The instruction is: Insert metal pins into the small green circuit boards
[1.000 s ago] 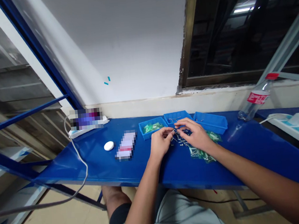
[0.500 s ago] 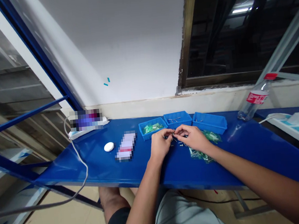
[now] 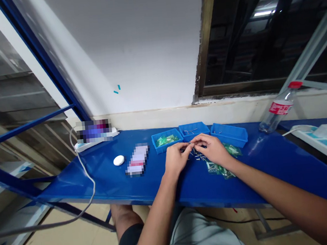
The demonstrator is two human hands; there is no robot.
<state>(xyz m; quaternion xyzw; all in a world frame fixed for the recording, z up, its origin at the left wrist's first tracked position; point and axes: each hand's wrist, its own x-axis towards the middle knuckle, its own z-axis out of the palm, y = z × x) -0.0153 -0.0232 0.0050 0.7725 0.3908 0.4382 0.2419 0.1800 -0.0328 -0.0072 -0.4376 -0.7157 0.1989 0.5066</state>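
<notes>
My left hand (image 3: 177, 157) and my right hand (image 3: 209, 147) meet fingertip to fingertip above the blue table. Both are closed in a pinch, and whatever lies between the fingers is too small to make out. Under and beside my right hand lies a pile of small metal screws (image 3: 198, 156). Green-tinted plastic packets (image 3: 218, 169) with small parts lie just right of the pile, partly hidden by my right wrist. Behind my hands stand a blue bin (image 3: 168, 146) with green packets, a middle blue bin (image 3: 194, 128) with a few thin metal pieces, and a right blue bin (image 3: 230, 136).
On the blue table (image 3: 105, 182) to the left are a blurred phone-like object (image 3: 137, 159), a white round case (image 3: 119, 160) and a power strip (image 3: 97, 140) with a cable. A plastic bottle (image 3: 279, 108) and another power strip (image 3: 324, 141) stand at the right.
My fingertips have come closer together, and the right hand has shifted slightly up. More of the screw pile shows beneath it. The bins and packets are where they were.
</notes>
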